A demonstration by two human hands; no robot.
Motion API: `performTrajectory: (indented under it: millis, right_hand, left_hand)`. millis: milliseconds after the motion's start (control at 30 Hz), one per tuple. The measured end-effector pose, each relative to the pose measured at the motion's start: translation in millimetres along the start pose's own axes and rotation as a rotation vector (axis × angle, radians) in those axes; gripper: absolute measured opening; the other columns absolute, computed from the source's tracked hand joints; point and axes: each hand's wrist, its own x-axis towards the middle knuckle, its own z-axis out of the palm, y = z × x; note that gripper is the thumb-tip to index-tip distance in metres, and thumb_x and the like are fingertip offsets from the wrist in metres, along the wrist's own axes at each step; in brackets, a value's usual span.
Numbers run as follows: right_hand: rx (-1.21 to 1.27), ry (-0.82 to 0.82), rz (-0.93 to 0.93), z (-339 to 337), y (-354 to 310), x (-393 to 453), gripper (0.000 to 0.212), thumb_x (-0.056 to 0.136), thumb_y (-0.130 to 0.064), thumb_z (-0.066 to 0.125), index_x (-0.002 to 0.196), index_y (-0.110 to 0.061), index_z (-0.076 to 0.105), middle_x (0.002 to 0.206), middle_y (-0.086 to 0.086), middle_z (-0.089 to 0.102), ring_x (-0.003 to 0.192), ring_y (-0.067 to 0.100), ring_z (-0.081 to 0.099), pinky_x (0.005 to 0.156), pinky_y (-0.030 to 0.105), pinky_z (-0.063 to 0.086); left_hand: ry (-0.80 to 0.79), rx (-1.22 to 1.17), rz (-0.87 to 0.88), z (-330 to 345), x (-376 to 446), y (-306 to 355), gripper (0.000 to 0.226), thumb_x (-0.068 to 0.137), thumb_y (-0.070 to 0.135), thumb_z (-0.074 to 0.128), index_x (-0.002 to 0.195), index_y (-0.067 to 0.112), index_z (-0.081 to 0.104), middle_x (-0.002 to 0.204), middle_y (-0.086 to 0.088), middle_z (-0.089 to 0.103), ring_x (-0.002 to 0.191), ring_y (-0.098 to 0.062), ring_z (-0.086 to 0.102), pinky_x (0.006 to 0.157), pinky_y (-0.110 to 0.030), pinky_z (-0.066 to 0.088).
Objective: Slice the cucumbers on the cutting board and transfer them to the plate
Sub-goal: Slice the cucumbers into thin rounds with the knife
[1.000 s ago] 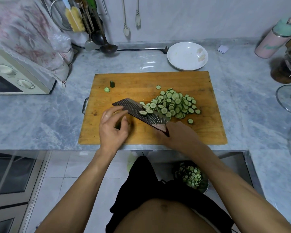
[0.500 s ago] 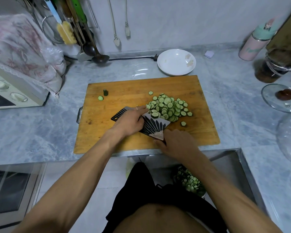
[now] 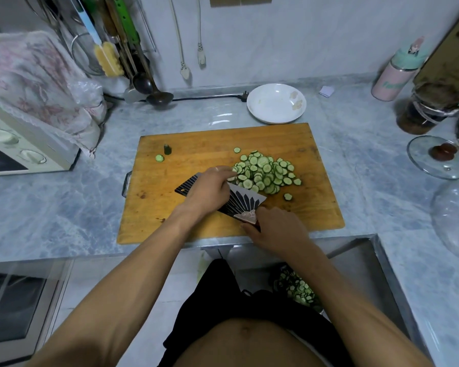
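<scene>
Now, step: slicing looks done; gathering slices onto the blade for transfer, judged from the layout.
slices point(image 3: 265, 173): heaped pile, centre-right of board point(image 3: 196, 223), one stray just near-right of the pile, one just far of it.
handling: thin, wet, light, floppy discs; likely slippery and clingy, will slide off a tilted blade. Best scooped, not pinched one by one.
knife point(image 3: 236, 201): wide dark cleaver, lying low on board, edge toward pile; stiff, works as a shovel.
right hand point(image 3: 278, 231): fingers curled round the knife handle, near edge of board.
left hand point(image 3: 212, 188): over the blade, fingertips at the pile's left edge; fingers together, slightly bent, holding nothing.
plate point(image 3: 260, 112): white, holds no slices, just past the board's far edge.
ends point(image 3: 163, 154): two offcuts, far-left of board, well apart from pile.
risk: slices spilling onto counter point(image 3: 64, 207) during carry.
</scene>
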Motion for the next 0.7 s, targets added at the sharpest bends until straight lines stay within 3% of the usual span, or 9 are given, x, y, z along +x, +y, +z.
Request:
performTrajectory:
  millis: [134,234,467,601,701]
  right_hand:
    - [0.226,-0.038,0.108,-0.2,4.1,-0.9,0.048,0.098,-0.057,0.042,0.097,-0.011,0.055,0.092,0.009,0.061,0.086,0.028,0.062,0.065,0.033,0.039]
    - [0.38,-0.066,0.175,3.3,5.1,3.6,0.05,0.097,-0.06,0.043,0.082,-0.013,0.051,0.077,0.003,0.055,0.072,0.024,0.056,0.06,0.033,0.04]
    - [0.57,-0.143,0.116,2.0,-13.9,13.1,0.057,0.099,-0.055,0.041,0.059,-0.016,0.043,0.056,0.003,0.049,0.053,0.017,0.049,0.052,0.032,0.032]
    - [0.601,-0.206,0.124,7.5,-25.6,20.9,0.059,0.1,-0.058,0.035,0.061,-0.014,0.046,0.058,0.004,0.052,0.057,0.018,0.052,0.052,0.032,0.035]
    - [0.63,-0.25,0.108,9.5,-33.7,22.2,0.061,0.101,-0.056,0.034,0.062,-0.013,0.049,0.063,0.008,0.056,0.064,0.022,0.055,0.062,0.034,0.04]
  left_hand:
    - [0.461,-0.175,0.023,-11.0,-36.8,-1.3,0.035,0.082,-0.006,0.052,0.108,0.007,0.072,0.111,-0.006,0.069,0.106,-0.017,0.06,0.097,-0.027,0.046]
    - [0.623,-0.191,-0.041,-6.4,-65.6,-12.8,0.03,0.079,-0.004,0.053,0.096,0.007,0.075,0.1,-0.003,0.071,0.096,-0.013,0.062,0.091,-0.022,0.047]
    - [0.521,-0.079,-0.278,29.4,-105.7,-61.7,0.02,0.085,0.007,0.067,0.104,0.008,0.072,0.107,-0.006,0.068,0.103,-0.024,0.06,0.092,-0.031,0.046]
    - [0.492,-0.12,-0.308,40.5,-104.2,-67.5,0.024,0.086,0.017,0.073,0.107,0.006,0.072,0.108,-0.006,0.065,0.102,-0.023,0.059,0.09,-0.031,0.047]
    - [0.521,-0.137,-0.324,43.2,-100.5,-67.8,0.019,0.086,0.011,0.07,0.105,0.005,0.072,0.107,-0.007,0.064,0.099,-0.023,0.059,0.088,-0.025,0.046]
